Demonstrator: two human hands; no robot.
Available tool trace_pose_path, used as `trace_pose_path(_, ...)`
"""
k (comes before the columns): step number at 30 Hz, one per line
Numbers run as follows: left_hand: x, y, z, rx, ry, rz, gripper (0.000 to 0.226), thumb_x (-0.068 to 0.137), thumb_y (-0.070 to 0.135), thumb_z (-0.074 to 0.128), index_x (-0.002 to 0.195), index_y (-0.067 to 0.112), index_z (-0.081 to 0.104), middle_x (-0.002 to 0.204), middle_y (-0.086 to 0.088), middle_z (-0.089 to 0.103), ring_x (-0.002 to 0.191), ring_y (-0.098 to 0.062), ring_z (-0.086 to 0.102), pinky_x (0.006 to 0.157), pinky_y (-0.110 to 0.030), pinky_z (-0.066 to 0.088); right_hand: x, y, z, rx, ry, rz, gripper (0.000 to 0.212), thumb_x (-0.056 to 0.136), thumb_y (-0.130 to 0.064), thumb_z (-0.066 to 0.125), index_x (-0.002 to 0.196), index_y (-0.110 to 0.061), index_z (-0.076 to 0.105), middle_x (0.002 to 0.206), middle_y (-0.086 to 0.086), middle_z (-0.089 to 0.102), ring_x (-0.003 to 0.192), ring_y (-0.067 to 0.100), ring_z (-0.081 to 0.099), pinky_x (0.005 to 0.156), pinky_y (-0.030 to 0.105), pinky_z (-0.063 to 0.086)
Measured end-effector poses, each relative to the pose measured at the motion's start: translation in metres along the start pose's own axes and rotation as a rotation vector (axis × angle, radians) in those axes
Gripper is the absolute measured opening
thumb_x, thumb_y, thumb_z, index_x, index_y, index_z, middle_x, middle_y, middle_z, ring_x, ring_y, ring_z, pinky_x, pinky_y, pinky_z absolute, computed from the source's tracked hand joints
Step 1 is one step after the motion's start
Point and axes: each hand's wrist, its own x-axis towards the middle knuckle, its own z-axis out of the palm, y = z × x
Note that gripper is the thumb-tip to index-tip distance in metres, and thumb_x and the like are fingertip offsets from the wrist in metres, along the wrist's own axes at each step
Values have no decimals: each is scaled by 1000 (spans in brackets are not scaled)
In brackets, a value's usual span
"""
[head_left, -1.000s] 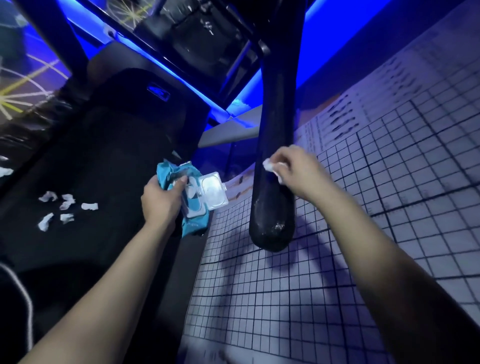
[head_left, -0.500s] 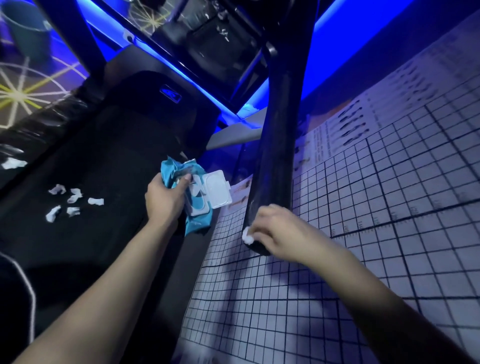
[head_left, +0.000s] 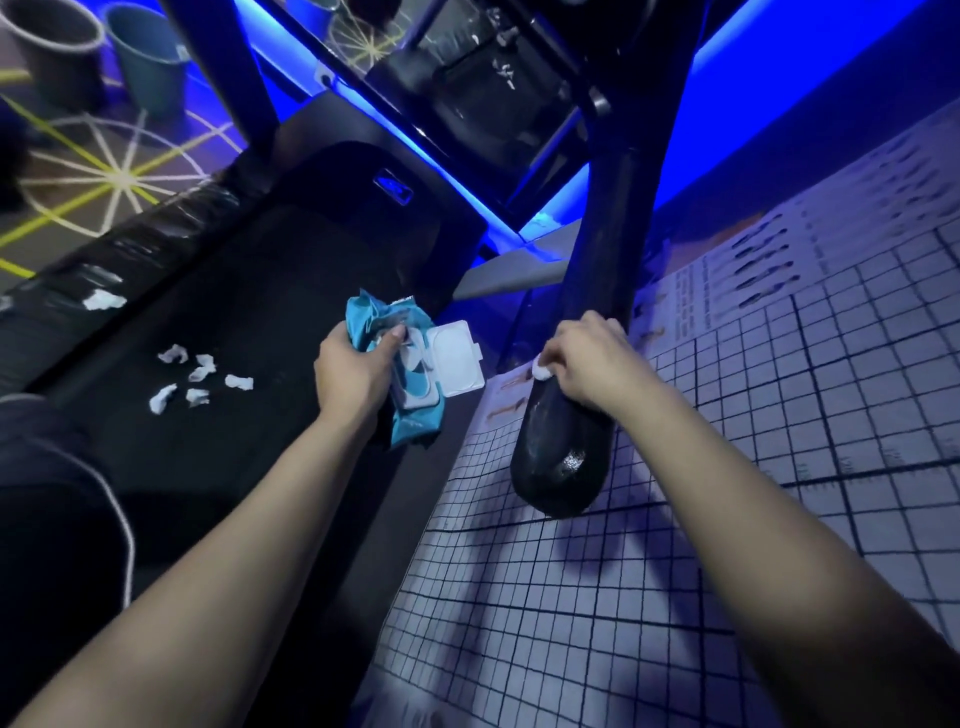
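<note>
Wipe pack (head_left: 415, 374) left of probable handrail (head_left: 602, 249)

A: The pack (head_left: 415, 426) in the left hand (head_left: 353, 374)?
B: Teal, with a white lid (head_left: 456, 358). The wad (head_left: 542, 372) under the right hand (head_left: 587, 364) is white, the handle (head_left: 558, 462) black.
A: Below that hand?
B: White mat (head_left: 649, 597), dark grid lines.

Black treadmill belt (head_left: 234, 291) has a handful of crumpled wipe scraps (head_left: 200, 370) on it, one more scrap (head_left: 104, 300) on the side rail (head_left: 156, 234).
</note>
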Motion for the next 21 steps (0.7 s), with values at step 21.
trace_pose_path(21,-4,-14,-4,-73,14,-4,29,86,46,82,105,25,75,97,7,80,90,-16,77,88,-48,63,-16,4,-41,870,-92,107,5,90,-16,73,90,-19,76,80,4,76,68,8,64,68,23,50)
